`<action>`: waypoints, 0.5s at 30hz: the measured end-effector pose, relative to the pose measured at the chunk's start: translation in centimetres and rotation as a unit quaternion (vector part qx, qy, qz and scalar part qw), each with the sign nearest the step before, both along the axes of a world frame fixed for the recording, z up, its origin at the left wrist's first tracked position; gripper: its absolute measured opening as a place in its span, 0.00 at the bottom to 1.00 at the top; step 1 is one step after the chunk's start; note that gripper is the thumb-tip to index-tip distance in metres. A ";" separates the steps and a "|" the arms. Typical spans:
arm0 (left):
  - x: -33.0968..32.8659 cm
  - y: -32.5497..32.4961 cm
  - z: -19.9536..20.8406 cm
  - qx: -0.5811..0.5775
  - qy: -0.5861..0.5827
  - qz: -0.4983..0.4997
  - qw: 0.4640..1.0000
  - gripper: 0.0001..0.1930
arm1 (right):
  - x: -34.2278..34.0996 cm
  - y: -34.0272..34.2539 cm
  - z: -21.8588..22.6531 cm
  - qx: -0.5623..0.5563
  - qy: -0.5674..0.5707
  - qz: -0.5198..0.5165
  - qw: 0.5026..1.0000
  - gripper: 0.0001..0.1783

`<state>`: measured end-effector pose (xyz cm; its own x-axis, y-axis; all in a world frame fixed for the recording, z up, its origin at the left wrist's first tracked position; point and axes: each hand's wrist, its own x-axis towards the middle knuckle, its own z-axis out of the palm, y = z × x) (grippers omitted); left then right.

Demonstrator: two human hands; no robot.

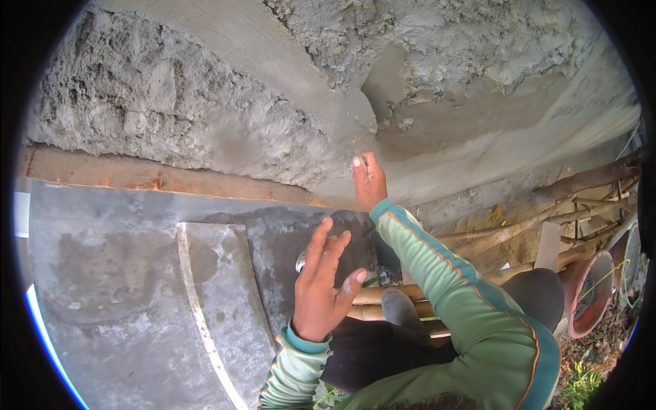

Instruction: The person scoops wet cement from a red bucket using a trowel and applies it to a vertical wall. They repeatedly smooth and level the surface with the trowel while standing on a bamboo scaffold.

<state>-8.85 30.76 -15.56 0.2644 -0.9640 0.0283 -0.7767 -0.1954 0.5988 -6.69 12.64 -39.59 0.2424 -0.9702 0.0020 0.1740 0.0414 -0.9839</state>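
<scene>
Across the far side, a broad mortar surface (164, 102) spreads before you, rough and crumbly at far left and far right, smooth along a slanting band between and lower down on the right. The step in hand looks like smoothing it. To do this well, you would best begin from the smooth band and work into the rough parts, pressing lightly and evenly, leaving no ridge where the two meet. Below its left part runs a long wooden batten (123, 171); its straight edge could guide you, so avoid knocking it.

Your right arm, in a green sleeve (451, 273), slants from near right toward the middle, elbow bent wide. Your left forearm rises steeply from the near edge, its wrist lower than the other.

Your left hand (320, 290) is open and raised, fingers spread, with nothing seen in it. Your right hand (370, 183), smaller to the eye, is farther off at the mortar's lower edge, fingers curled; whether it grips anything or touches the surface, you cannot tell from here.
</scene>
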 end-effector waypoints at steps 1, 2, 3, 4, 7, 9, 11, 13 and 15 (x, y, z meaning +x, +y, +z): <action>0.3 0.3 -0.2 0.037 0.001 0.009 0.999 0.28 | 0.7 -1.5 0.8 -0.013 0.036 -0.006 0.999 0.20; 0.5 0.3 -0.3 0.058 -0.016 -0.005 0.998 0.29 | 0.7 -2.3 0.7 -0.029 0.078 -0.013 0.996 0.21; 0.5 0.4 -0.4 0.093 -0.026 -0.015 0.995 0.29 | 0.9 -1.9 0.0 -0.005 0.109 0.000 0.994 0.22; 0.5 0.4 -0.4 0.128 -0.037 -0.024 0.991 0.30 | 1.4 -1.4 -1.4 0.019 0.140 0.015 0.990 0.22; -0.4 -0.5 -1.0 0.243 -0.051 -0.079 0.965 0.31 | 1.2 -0.7 -8.7 0.068 0.154 -0.005 0.986 0.22; -0.4 0.1 -1.3 0.306 -0.061 -0.096 0.945 0.31 | 0.5 1.9 -11.0 0.119 0.138 0.015 0.983 0.22; 0.0 0.6 -1.7 0.334 -0.069 -0.113 0.933 0.31 | -0.7 4.0 -11.3 0.180 0.136 0.063 0.972 0.22; 0.1 0.9 -2.1 0.331 -0.068 -0.111 0.935 0.31 | -1.2 5.1 -11.1 0.135 0.126 0.034 0.982 0.22; -0.2 0.7 -2.4 0.329 -0.063 -0.122 0.934 0.31 | -1.6 4.8 -9.7 0.088 0.123 0.009 0.988 0.21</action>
